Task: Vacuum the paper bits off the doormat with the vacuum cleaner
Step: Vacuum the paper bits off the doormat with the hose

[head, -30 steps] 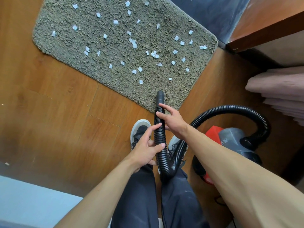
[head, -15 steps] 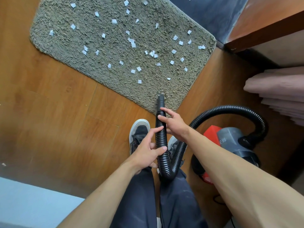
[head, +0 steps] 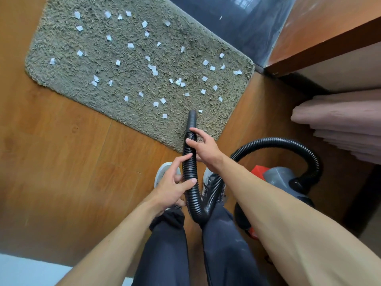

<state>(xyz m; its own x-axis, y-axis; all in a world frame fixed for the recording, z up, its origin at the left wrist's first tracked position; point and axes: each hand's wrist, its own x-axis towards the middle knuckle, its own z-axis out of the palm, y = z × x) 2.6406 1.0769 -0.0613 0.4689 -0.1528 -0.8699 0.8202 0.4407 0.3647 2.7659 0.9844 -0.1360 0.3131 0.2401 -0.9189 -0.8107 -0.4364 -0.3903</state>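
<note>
Left hand (head: 173,186) clasped the black hose (head: 190,174) from 9 o'clock; right hand (head: 204,147) curled round it just above, from 3 o'clock. The nozzle (head: 192,117) lay over the 5 o'clock edge of the doormat (head: 103,104), with paper bits (head: 154,70) scattered beyond towards 11 o'clock. The vacuum cleaner (head: 276,178) sat at 4 o'clock.

Both hands, left hand (head: 174,187) and right hand (head: 203,148), grip the black hose (head: 190,162), its nozzle over the paper-strewn doormat (head: 132,65).
</note>
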